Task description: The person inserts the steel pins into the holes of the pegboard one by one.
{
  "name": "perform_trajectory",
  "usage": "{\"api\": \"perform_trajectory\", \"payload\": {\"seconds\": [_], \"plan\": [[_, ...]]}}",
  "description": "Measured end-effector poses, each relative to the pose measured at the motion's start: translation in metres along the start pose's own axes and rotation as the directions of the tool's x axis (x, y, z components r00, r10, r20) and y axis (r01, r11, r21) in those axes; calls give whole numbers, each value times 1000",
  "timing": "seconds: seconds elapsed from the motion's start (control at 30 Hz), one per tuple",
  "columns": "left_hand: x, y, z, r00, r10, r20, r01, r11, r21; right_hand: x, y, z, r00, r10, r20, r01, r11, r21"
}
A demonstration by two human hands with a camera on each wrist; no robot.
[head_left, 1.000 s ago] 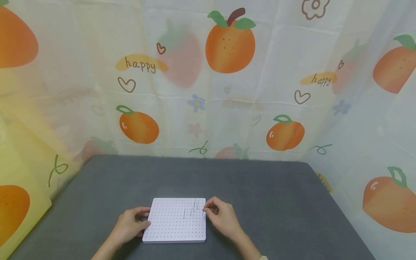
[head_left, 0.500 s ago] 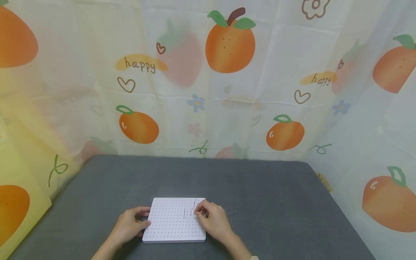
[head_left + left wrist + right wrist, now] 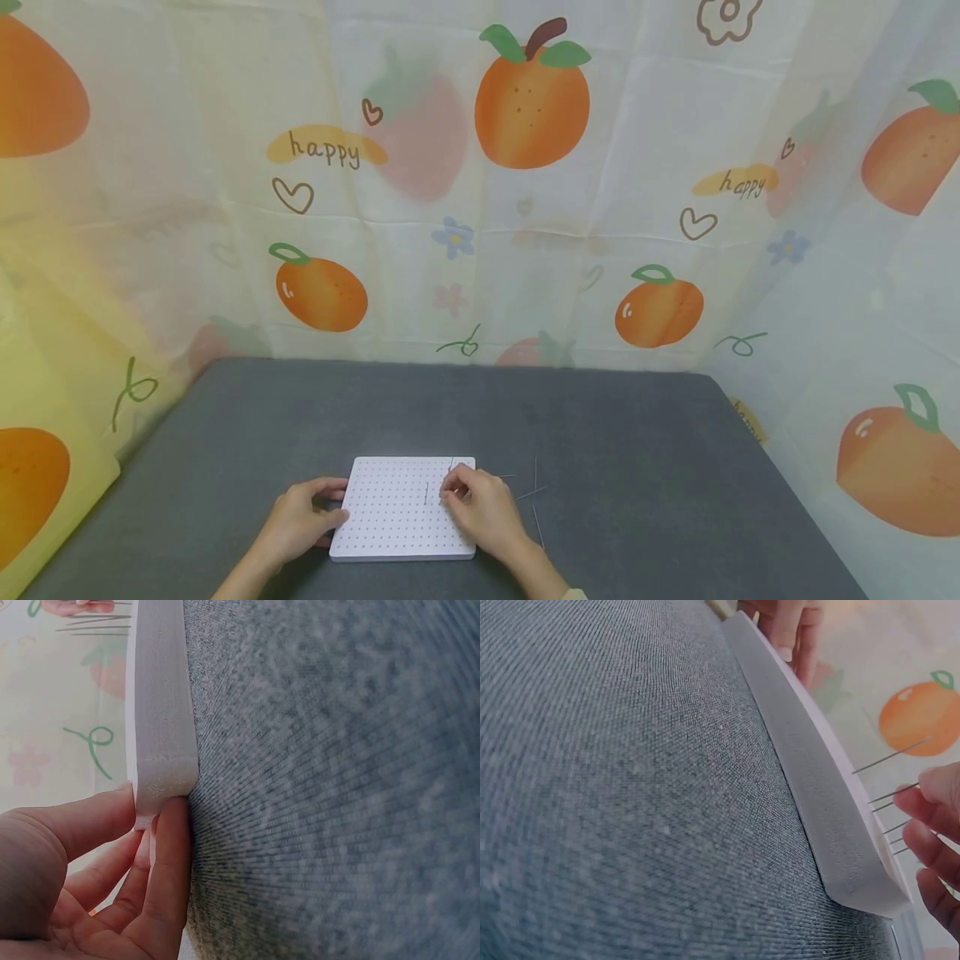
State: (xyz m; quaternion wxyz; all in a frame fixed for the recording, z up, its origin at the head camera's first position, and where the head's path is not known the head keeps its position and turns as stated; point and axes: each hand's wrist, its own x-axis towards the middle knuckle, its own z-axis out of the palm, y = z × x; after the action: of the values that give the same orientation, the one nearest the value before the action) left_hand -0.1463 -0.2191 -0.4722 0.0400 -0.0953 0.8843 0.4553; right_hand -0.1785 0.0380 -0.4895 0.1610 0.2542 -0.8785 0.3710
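Note:
A white square board (image 3: pixel 390 533) with rows of small holes lies on the dark table. My left hand (image 3: pixel 303 517) grips its left edge, thumb on top and fingers at the side and below, as the left wrist view shows of the board's edge (image 3: pixel 161 697). Thin metal pins stand upright in the board's right half, one of them a pin (image 3: pixel 427 493) left of my right hand (image 3: pixel 483 510). That hand pinches a thin pin (image 3: pixel 892 793) between thumb and forefinger, just above the holes. Its fingers hide part of the other pins in the head view.
Several loose thin pins lie on the table right of the board, among them a long pin (image 3: pixel 539 527) and a slanted pin (image 3: pixel 532 493). The dark grey tabletop (image 3: pixel 637 467) reaches back to a fruit-printed curtain (image 3: pixel 525 275).
My right hand has moved left from the board's right edge to above its right half. Loose pins on the table behind it have come into sight. My left hand has stayed put.

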Motion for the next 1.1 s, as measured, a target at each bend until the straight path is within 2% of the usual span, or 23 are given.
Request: {"api": "perform_trajectory", "payload": {"seconds": [0.13,0.33,0.9,1.1], "plan": [[0,1,0,1000,-17,0,17,1000,9,0,1,1,1000,-7,-3,7,1000,0],[0,1,0,1000,4,6,-4,1000,3,0,1,1,1000,-15,2,15,1000,-21],[-1,1,-1,1000,0,6,0,1000,2,-1,1,3,999,-12,42,13,999,-47],[0,1,-1,1000,-17,6,17,1000,11,0,2,2,998,-24,53,28,997,-76]]}}
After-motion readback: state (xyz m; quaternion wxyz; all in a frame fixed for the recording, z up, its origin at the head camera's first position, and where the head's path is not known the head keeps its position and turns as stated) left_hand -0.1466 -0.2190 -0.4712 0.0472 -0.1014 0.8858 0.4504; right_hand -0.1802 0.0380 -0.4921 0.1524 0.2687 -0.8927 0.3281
